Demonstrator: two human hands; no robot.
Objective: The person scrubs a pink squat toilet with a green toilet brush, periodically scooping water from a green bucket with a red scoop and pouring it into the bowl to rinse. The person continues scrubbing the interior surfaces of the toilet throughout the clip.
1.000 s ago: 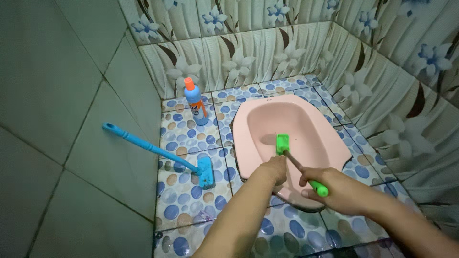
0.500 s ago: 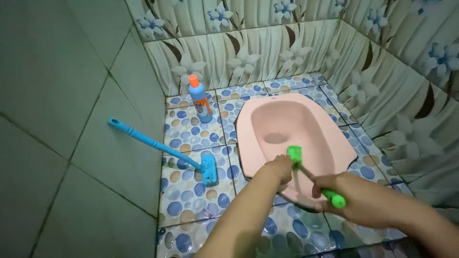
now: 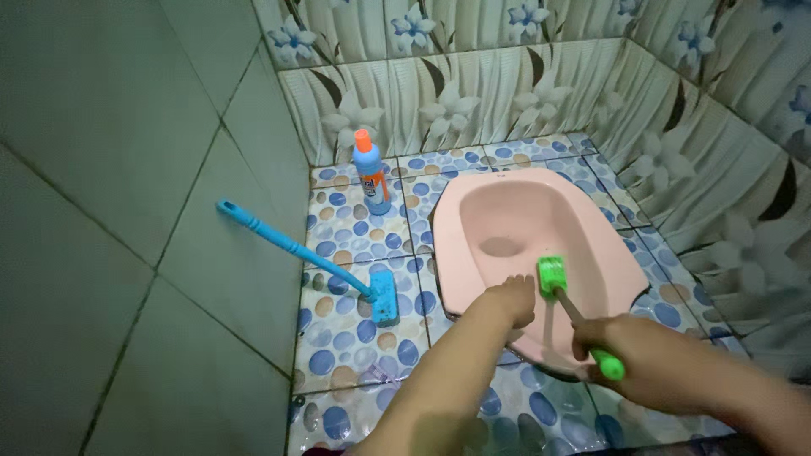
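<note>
Right hand grips my green brush, hiding most of its handle; the head sits inside the pink pan. Left hand rests loose on the pan's near rim, fingertips hard to make out.

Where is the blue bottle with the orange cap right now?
The blue bottle stands upright on the pebble-pattern floor by the back wall, left of the pink squat toilet.

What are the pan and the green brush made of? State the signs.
Pan: likely glazed ceramic; smooth, glossy pink surface, set into the floor.
Green brush: probably plastic; uniform bright green head and grip, darker shaft of unclear material. The right hand grips it.
</note>
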